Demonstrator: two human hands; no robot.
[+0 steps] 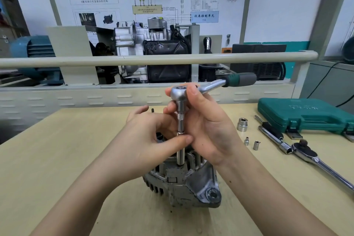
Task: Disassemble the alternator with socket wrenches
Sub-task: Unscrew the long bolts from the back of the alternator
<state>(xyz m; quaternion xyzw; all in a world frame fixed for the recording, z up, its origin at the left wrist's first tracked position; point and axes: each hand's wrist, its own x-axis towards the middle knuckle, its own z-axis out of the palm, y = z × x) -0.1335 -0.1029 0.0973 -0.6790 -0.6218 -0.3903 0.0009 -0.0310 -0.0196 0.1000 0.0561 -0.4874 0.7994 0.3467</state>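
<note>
The alternator stands whole on the table. The right hand grips the ratchet; left hand fingers pinch its extension. Disassembly looks barely begun.

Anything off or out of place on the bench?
Nothing broken or spilled. The alternator sits upright, and the ratchet's extension stands straight down into its top, both hands on it. Only untidy bit: three loose sockets lie scattered beside a second ratchet, outside the closed green case.
</note>
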